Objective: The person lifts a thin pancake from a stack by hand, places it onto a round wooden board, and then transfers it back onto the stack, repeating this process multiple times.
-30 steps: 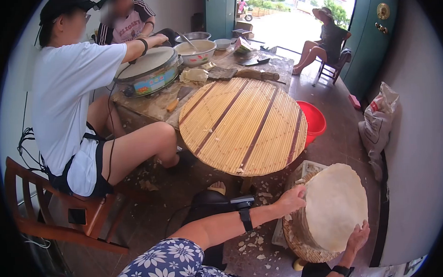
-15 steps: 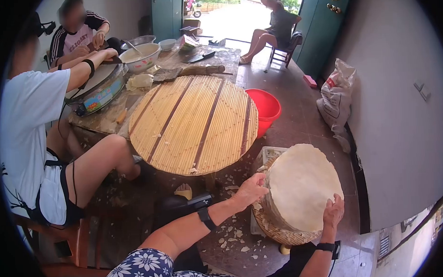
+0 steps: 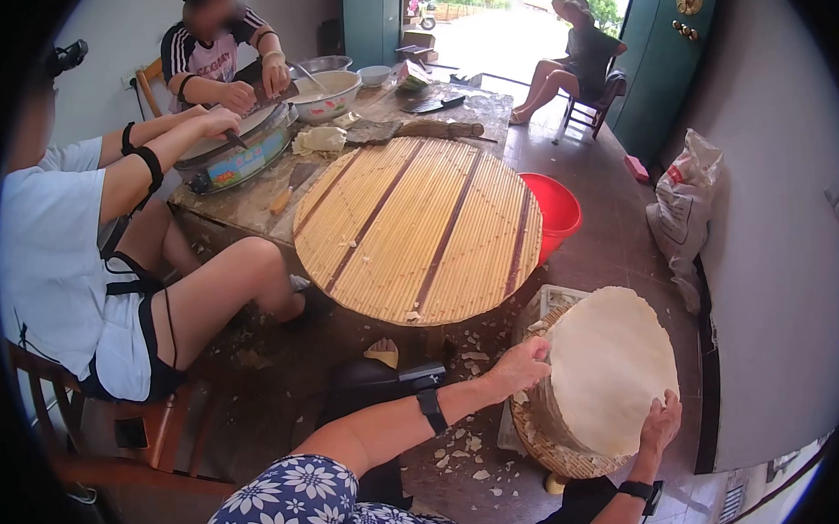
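Observation:
A tall stack of thin, round, pale flatbreads (image 3: 617, 361) sits on a woven basket (image 3: 597, 463) at the lower right. At the stack's left edge is my left hand (image 3: 523, 366), its fingers curled in a pinch against the rim of the top sheet. My right hand (image 3: 662, 420) rests on the lower right rim with its fingers apart. The top sheet lies flat across the pile. Just beyond stands a round bamboo-slat board (image 3: 391, 254) with a few pale crumbs on it.
A red bucket (image 3: 559, 222) stands behind the board. On the wooden table (image 3: 242, 211) are a round griddle (image 3: 240, 162), a batter bowl (image 3: 326, 106) and a knife (image 3: 434, 104). Two people work there; another sits by the doorway. Scraps litter the floor. A sack (image 3: 686, 206) leans right.
The whole view has shifted, so the scene sits farther right. Both hands stay at the stack's rim. The nearest co-worker's arms have moved over the griddle.

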Demonstrator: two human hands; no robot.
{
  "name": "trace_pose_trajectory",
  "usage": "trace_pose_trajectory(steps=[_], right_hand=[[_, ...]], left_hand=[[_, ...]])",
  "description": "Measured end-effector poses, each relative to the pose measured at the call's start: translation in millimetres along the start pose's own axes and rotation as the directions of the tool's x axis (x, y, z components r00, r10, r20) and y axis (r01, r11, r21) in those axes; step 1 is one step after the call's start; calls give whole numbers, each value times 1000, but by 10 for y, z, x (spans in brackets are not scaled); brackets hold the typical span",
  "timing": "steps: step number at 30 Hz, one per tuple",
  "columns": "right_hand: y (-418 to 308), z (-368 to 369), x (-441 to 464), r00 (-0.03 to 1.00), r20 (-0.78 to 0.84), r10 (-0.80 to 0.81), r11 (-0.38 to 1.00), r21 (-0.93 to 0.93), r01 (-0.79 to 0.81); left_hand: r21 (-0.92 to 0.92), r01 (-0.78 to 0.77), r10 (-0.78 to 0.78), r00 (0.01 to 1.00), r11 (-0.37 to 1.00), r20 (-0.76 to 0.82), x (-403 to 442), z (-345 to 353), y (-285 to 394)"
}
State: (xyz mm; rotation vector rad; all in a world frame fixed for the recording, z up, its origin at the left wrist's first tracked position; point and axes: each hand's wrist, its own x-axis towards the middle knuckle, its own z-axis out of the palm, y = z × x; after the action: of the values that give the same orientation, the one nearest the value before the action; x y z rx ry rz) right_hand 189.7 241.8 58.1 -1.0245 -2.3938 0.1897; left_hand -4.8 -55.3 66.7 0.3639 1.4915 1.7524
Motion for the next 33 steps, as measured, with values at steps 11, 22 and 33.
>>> trace_pose_trajectory(steps=[11,22,33], right_hand=[[-180,-97,3,995,79,55,996,59,-60],[-45,-32,19,999,47,5,1000,19,-6],[-136,-80,7,996,81,48,998,28,-50]], left_hand=[[-8,-107,107,992,994,-61,56,-11,-100],[39,-58,58,998,998,4,81,-32,-92],[73,-146,152,984,987,-90,42,12,-59]])
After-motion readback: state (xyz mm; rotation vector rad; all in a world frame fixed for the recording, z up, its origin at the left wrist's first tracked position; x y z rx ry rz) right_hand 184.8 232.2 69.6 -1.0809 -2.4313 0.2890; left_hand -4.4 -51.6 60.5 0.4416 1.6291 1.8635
